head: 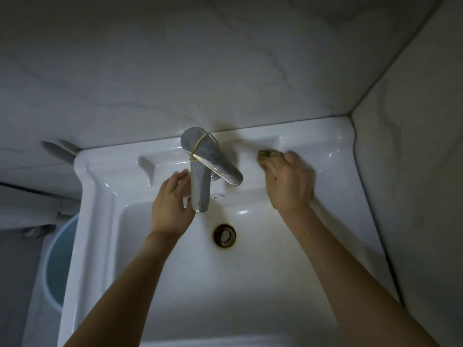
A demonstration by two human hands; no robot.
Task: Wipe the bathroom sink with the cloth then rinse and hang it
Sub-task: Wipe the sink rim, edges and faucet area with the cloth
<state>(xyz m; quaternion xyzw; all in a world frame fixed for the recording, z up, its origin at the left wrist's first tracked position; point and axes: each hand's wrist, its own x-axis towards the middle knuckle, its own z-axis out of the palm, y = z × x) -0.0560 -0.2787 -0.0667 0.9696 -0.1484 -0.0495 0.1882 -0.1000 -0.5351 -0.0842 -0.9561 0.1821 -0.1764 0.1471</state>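
Keep your right hand clamped on the brownish crumpled cloth, pressing along the white ceramic sink ledge; your open left hand steadies the metal tap.

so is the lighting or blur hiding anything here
Head view: dim, murky light; the right hand is motion-blurred over the brownish crumpled cloth; small glare spots on the glossy white ceramic sink; wide-angle bending at the edges.

Dim home bathroom, glossy white ceramic washbasin set into a corner, dull chrome mixer tap, pale marbled wall tiles, blue plastic bucket beside the basin
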